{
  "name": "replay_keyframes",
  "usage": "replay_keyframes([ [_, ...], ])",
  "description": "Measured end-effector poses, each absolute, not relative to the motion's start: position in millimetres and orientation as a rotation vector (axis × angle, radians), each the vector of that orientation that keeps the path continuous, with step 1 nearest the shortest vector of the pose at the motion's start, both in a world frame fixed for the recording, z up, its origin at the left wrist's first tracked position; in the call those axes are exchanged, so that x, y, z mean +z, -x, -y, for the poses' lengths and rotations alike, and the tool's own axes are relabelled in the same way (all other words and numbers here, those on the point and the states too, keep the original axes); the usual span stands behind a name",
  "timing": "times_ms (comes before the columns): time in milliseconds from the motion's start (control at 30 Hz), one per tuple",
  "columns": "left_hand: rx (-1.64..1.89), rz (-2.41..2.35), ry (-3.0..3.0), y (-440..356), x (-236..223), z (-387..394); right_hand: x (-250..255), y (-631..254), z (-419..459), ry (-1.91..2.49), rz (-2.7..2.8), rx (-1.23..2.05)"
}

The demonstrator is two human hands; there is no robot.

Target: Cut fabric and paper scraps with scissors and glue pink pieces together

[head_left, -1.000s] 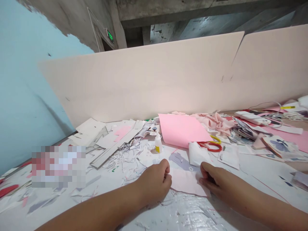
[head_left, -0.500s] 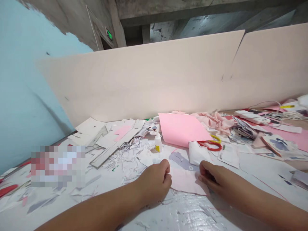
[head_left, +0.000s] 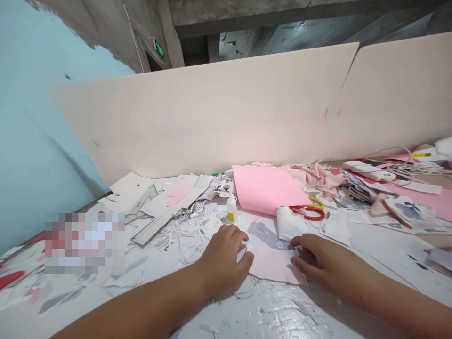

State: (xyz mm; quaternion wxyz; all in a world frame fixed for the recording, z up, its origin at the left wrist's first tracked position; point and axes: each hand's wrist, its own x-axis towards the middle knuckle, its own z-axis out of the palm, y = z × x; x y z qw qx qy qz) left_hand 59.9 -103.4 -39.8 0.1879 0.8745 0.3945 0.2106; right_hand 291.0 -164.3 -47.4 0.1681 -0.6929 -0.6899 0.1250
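Observation:
A pale pink piece of paper or fabric [head_left: 271, 266] lies flat on the table between my hands. My left hand [head_left: 228, 261] is at its left edge, thumb and fingers apart. At the right edge is my right hand [head_left: 312, 259], its thumb and forefinger also parted, with the other fingers partly hidden. Just beyond the pale piece lies a grey-lilac cutout [head_left: 264, 235] with a small white flower shape. A white glue bottle [head_left: 231, 208] with a yellow label stands upright past my left hand. Close to my right hand is a white roll or folded piece [head_left: 289, 223].
A pink sheet [head_left: 268, 188] lies behind, with red-handled scissors [head_left: 312, 213] beside it. Grey cardboard offcuts [head_left: 169, 212] and paper shreds [head_left: 189, 226] cover the left. A cream partition [head_left: 219, 122] closes off the back. A white power strip [head_left: 369, 170] and cables lie right.
Both hands have loosened from closed pinches at the pale piece's edges, and their fingers have spread apart. The piece stays in about the same place.

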Motion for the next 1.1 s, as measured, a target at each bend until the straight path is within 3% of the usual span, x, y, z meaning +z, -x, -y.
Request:
replay_keyframes([
  [667, 0.564, -1.051, -2.477, -60.3, -46.0, 102.6, -44.9, -279.6, 163.5, 1.85, 1.922, 0.451],
  [1100, 0.734, -0.846, -1.539, -52.7, -45.9, 92.1, -33.5, -263.6, 154.5, 1.351, 1.276, 1.251],
])
